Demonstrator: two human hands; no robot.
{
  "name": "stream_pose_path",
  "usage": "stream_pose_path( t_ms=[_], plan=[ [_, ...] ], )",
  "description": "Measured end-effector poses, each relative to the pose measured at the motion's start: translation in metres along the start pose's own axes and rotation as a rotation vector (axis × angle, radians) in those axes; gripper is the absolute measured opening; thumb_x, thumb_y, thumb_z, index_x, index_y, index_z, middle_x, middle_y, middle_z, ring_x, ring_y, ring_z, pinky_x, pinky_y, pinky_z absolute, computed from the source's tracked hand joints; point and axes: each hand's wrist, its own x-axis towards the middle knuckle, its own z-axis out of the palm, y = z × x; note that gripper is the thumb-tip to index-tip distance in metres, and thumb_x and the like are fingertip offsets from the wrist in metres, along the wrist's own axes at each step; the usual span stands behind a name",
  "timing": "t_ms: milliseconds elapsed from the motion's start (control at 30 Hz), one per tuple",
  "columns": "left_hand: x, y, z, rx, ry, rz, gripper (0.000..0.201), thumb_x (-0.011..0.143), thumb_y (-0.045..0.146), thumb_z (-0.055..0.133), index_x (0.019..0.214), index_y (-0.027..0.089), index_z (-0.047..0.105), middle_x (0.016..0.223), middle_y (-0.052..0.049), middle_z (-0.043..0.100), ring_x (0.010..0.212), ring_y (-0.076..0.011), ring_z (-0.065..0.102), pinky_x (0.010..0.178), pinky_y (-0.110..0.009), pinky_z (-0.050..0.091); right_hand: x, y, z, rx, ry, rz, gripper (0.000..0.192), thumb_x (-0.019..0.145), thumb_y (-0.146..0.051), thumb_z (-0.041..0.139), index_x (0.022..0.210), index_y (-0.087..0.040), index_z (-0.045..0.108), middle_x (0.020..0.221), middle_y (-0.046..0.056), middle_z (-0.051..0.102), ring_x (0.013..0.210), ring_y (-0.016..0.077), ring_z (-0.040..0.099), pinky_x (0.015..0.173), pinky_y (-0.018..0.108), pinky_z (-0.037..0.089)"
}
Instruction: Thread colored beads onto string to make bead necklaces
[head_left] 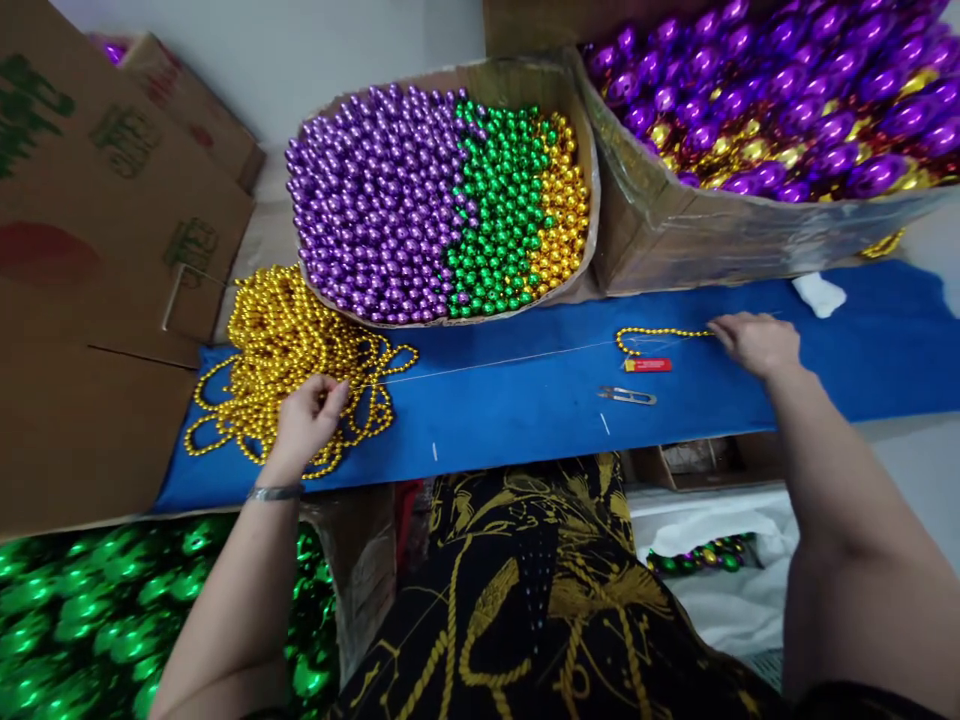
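Note:
My left hand (311, 415) is closed in a pinch over the pile of gold bead strands (281, 335). A thin pale thread (495, 362) runs taut from near its fingertips rightward across the blue cloth. At the right, my right hand (757, 342) is closed on the end of a short gold bead strand (664, 331), which curls back at its left end. Just below that strand lie a red lighter (649, 366) with a yellow end and small thread snips (628, 396). Both hands' fingertips are partly hidden.
Behind the blue cloth (517, 410) stands a box (596, 215) of purple, green and gold beads. A bigger carton (675, 235) holds large purple and gold beads. White crumpled material (820, 295) lies at right. Cartons (82, 400) rise at left, above large green beads (97, 610).

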Motion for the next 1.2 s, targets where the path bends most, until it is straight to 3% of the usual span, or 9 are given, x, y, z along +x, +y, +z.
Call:
stream_pose_path(
  t_ms=[100,267,367,533,633,733,833,1000,1200],
  plan=[
    [0.0,0.02,0.02,-0.117,-0.075,0.049,0.032,0.084,0.051,0.051,0.074,0.02,0.052,0.056,0.003,0.046,0.049,-0.0111,0.041,0.048,-0.024,0.031,-0.023,-0.024,0.002,0.038,0.015,0.062,0.05,0.099,-0.046,0.025,0.113,-0.024,0.068,0.102,0.015,0.067,0.091,0.0287,0.061,0.077,0.046,0.046],
    [0.0,0.037,0.037,-0.187,-0.081,0.092,0.031,0.084,0.047,0.052,0.072,0.019,0.052,0.059,0.003,0.045,0.053,-0.0102,0.04,0.052,-0.023,0.032,-0.065,-0.103,0.016,0.116,-0.197,-0.353,0.035,0.098,-0.043,0.043,0.119,-0.025,0.065,0.111,0.007,0.07,0.102,0.0226,0.06,0.085,0.036,0.05],
    [-0.002,0.038,0.035,-0.233,-0.06,0.085,0.029,0.085,0.044,0.053,0.071,0.018,0.051,0.06,0.003,0.045,0.054,-0.0098,0.039,0.053,-0.022,0.033,-0.078,-0.125,0.025,0.07,-0.2,-0.407,0.036,0.1,-0.025,0.034,0.122,-0.024,0.063,0.11,0.009,0.069,0.097,0.0215,0.06,0.081,0.035,0.05],
    [-0.006,0.042,0.032,-0.31,-0.057,0.072,0.029,0.086,0.042,0.054,0.071,0.018,0.05,0.059,0.004,0.043,0.054,-0.0094,0.037,0.052,-0.022,0.032,-0.062,-0.178,0.021,0.139,-0.176,-0.395,0.038,0.102,-0.027,0.031,0.129,-0.022,0.057,0.106,0.009,0.065,0.092,0.0187,0.061,0.075,0.029,0.049],
    [-0.008,0.044,0.031,-0.327,-0.059,0.076,0.028,0.087,0.042,0.054,0.071,0.018,0.05,0.06,0.004,0.044,0.054,-0.0094,0.037,0.051,-0.022,0.032,-0.043,-0.228,0.011,0.121,-0.263,-0.445,0.041,0.102,-0.044,0.033,0.127,-0.023,0.057,0.107,0.01,0.062,0.096,0.0212,0.059,0.071,0.028,0.045],
    [-0.008,0.045,0.031,-0.322,-0.058,0.103,0.029,0.087,0.042,0.055,0.072,0.018,0.051,0.061,0.003,0.046,0.055,-0.0098,0.04,0.052,-0.022,0.032,-0.027,-0.264,0.007,-0.003,-0.337,-0.434,0.046,0.103,-0.046,0.028,0.131,-0.02,0.054,0.108,0.014,0.06,0.098,0.0239,0.054,0.068,0.028,0.04],
    [-0.007,0.046,0.031,-0.331,-0.07,0.109,0.029,0.087,0.042,0.055,0.072,0.018,0.051,0.061,0.003,0.046,0.055,-0.0101,0.041,0.051,-0.023,0.032,-0.017,-0.279,0.01,-0.073,-0.396,-0.443,0.045,0.104,-0.039,0.025,0.128,-0.016,0.054,0.109,0.016,0.058,0.1,0.0247,0.052,0.069,0.029,0.038],
    [-0.005,0.043,0.028,-0.328,-0.051,0.099,0.028,0.087,0.041,0.055,0.071,0.019,0.05,0.06,0.003,0.045,0.055,-0.0099,0.039,0.052,-0.023,0.032,-0.011,-0.28,0.017,-0.092,-0.453,-0.421,0.045,0.104,-0.033,0.019,0.117,-0.015,0.058,0.109,0.016,0.058,0.101,0.0242,0.051,0.071,0.03,0.037],
    [-0.003,0.039,0.024,-0.289,-0.002,0.08,0.026,0.086,0.04,0.055,0.072,0.018,0.051,0.061,0.003,0.045,0.056,-0.0101,0.039,0.055,-0.023,0.034,-0.008,-0.269,0.015,-0.045,-0.427,-0.321,0.043,0.103,-0.042,0.028,0.129,-0.019,0.054,0.114,0.015,0.057,0.103,0.0242,0.051,0.069,0.028,0.038]
  ],
)
